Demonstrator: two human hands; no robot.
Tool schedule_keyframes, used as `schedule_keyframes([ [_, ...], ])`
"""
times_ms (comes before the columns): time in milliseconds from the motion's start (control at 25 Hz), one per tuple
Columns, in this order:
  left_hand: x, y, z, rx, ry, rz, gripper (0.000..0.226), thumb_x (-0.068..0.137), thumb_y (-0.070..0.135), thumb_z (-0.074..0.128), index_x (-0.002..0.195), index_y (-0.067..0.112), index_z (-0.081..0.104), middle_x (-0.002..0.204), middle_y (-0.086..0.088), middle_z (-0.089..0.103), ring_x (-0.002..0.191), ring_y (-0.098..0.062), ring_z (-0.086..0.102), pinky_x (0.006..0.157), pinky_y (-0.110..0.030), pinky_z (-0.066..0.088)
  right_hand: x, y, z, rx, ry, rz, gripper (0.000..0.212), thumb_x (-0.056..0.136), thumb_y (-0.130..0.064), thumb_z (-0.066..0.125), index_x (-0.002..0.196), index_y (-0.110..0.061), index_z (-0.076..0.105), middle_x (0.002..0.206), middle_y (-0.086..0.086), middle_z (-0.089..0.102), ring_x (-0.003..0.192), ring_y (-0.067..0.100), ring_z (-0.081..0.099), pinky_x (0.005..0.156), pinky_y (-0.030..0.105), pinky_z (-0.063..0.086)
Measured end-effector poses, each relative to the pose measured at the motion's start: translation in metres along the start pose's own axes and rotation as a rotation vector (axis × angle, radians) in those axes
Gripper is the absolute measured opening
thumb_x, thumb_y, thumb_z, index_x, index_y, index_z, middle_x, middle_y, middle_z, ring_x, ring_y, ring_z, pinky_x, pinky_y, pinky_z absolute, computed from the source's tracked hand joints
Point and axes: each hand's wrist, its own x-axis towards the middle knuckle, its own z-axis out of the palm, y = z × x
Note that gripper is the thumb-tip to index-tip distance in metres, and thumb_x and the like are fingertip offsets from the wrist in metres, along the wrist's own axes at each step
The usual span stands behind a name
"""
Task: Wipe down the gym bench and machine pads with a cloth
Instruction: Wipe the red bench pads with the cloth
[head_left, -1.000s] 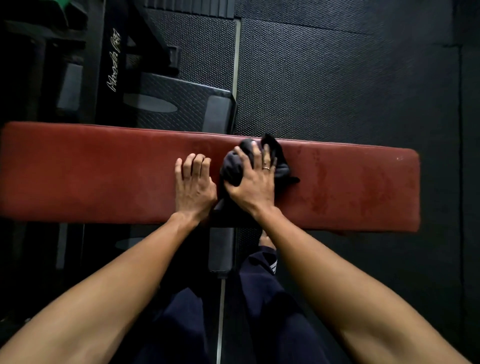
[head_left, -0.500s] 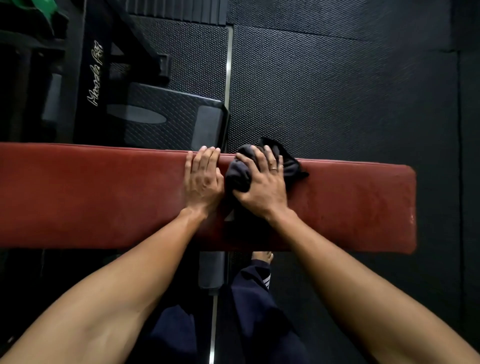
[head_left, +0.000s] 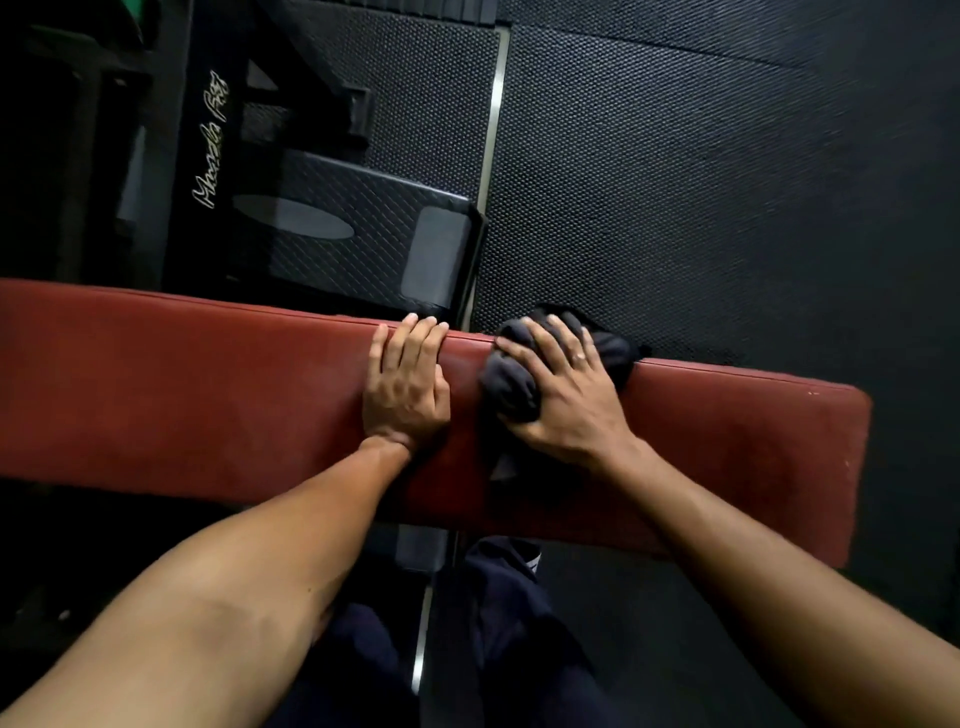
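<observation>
A long red padded gym bench (head_left: 182, 395) runs across the view from the left edge to the right. A bunched dark cloth (head_left: 511, 384) lies on its far edge near the middle, partly hanging over the back. My right hand (head_left: 566, 400) presses on the cloth with spread fingers, the thumb curled round its near side. My left hand (head_left: 408, 384) lies flat on the pad just left of the cloth, fingertips at the far edge.
Behind the bench stands a black machine base (head_left: 332, 228) with a quilted plate and a lettered upright (head_left: 210, 140). Black rubber floor mats (head_left: 701, 182) cover the right and back. My legs in dark trousers (head_left: 498, 649) stand below the bench.
Both hands and the cloth have slid away from me to the bench's far edge. The view has shifted, so the bench sits lower in frame.
</observation>
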Motion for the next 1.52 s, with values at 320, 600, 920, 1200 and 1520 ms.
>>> schedule_keyframes([
  [320,-0.001,-0.001,0.002,0.005,0.009,0.023,0.053,0.091,0.022,0.043,0.141,0.008,0.053,0.146,-0.008,0.053,0.142,-0.028,0.042,0.120,-0.052,0.024,0.048,0.001,-0.020,0.092,-0.195,0.030,0.082,0.074,-0.077,0.054,0.143,-0.034,0.047,0.129,-0.003,0.057,0.109,0.030,0.062,0.095,0.044,0.050],
  [600,0.000,0.001,0.000,-0.006,0.026,-0.002,0.055,0.088,0.020,0.045,0.141,0.010,0.054,0.145,-0.008,0.054,0.141,-0.028,0.042,0.121,-0.052,0.023,0.010,0.025,-0.013,0.007,-0.063,0.095,0.083,0.072,-0.077,0.056,0.143,-0.034,0.050,0.137,0.000,0.056,0.118,0.034,0.056,0.101,0.047,0.045],
  [920,0.000,-0.001,0.000,-0.011,0.015,0.004,0.055,0.088,0.022,0.044,0.141,0.010,0.053,0.145,-0.007,0.053,0.142,-0.027,0.041,0.122,-0.050,0.021,0.001,0.020,-0.016,0.049,0.014,0.069,0.077,0.073,-0.064,0.062,0.140,-0.028,0.053,0.138,0.001,0.056,0.119,0.033,0.056,0.102,0.046,0.046],
  [1200,-0.001,0.000,0.001,0.003,0.004,-0.003,0.055,0.088,0.021,0.044,0.141,0.011,0.052,0.144,-0.006,0.054,0.141,-0.026,0.041,0.123,-0.049,0.018,-0.003,-0.020,0.000,0.018,0.106,0.402,0.079,0.070,-0.070,0.052,0.137,-0.029,0.055,0.146,0.001,0.049,0.139,0.033,0.041,0.121,0.058,0.021],
  [1520,-0.008,0.005,-0.010,-0.075,-0.011,-0.017,0.049,0.099,0.023,0.038,0.146,0.012,0.045,0.151,-0.006,0.047,0.146,-0.023,0.035,0.124,-0.047,0.017,-0.125,0.009,0.020,-0.099,0.072,0.054,0.087,0.076,-0.061,0.066,0.154,-0.033,0.041,0.166,0.004,0.026,0.156,0.034,0.013,0.124,0.060,0.011],
])
